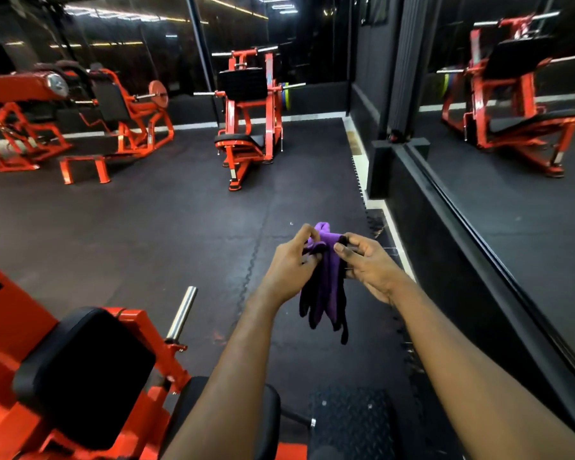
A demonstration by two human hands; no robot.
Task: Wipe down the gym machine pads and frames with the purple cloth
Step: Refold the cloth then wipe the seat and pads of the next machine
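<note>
A purple cloth (pixel 327 287) with dark edges hangs in the air in front of me, bunched at the top. My left hand (pixel 291 263) pinches its upper left part, and my right hand (pixel 369 263) pinches its upper right part. Below and to the left stands an orange gym machine (pixel 17 330) with a black pad (pixel 87 376) and a chrome peg (pixel 181 313). A second black pad (pixel 273 413) lies under my left forearm.
A black rubber floor (pixel 166 227) spreads ahead. An orange machine with a black seat (pixel 246 127) stands further ahead, and more orange machines (pixel 80 121) are at the far left. A mirrored wall (pixel 512 161) runs along the right. A black checker-plate footrest (pixel 349 423) is at the bottom.
</note>
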